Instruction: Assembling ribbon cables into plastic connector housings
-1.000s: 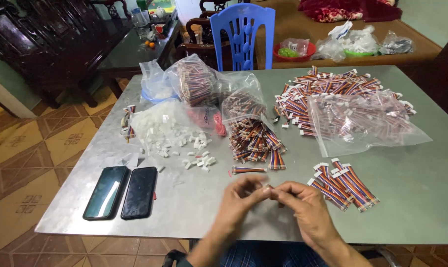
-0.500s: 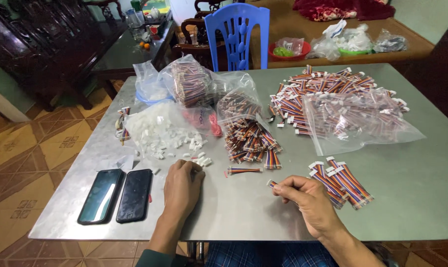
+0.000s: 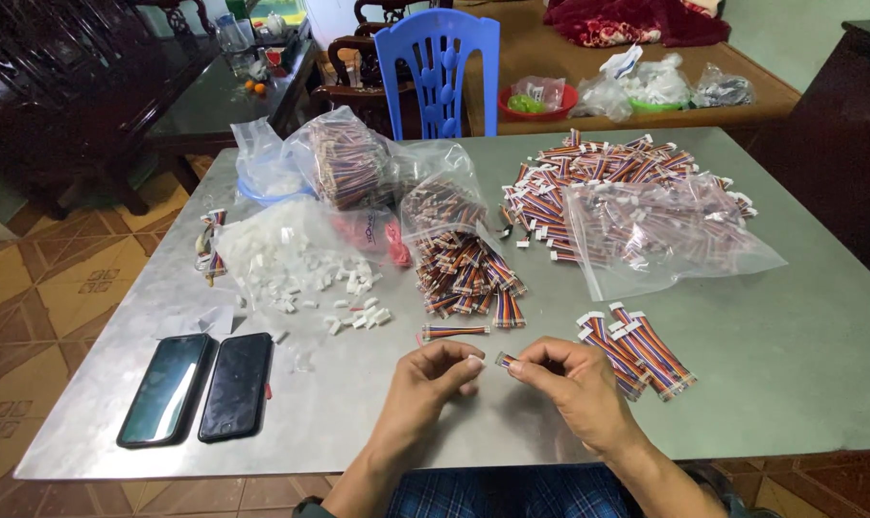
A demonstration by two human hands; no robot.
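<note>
My right hand (image 3: 571, 388) pinches a short multicoloured ribbon cable (image 3: 505, 360) between thumb and fingers, its end pointing left. My left hand (image 3: 433, 379) is beside it with fingers curled, pinching something too small to make out, its fingertips almost touching the cable's end. Both hands hover over the near edge of the grey metal table (image 3: 790, 355). One loose ribbon cable (image 3: 454, 332) lies just beyond the left hand. Small white plastic connectors (image 3: 344, 299) are scattered farther left. A bundle of finished cables with white ends (image 3: 636, 350) lies to the right of my right hand.
Two black phones (image 3: 200, 386) lie at the table's near left. A spilled heap of ribbon cables (image 3: 468, 269) and several clear plastic bags (image 3: 665, 235) fill the middle and back. A blue plastic chair (image 3: 440, 67) stands behind the table, and dark wooden furniture (image 3: 60, 86) at far left.
My left hand went out left to the white connectors, then came back to the centre. It now meets my right hand at the cable's end. The right hand has hardly moved.
</note>
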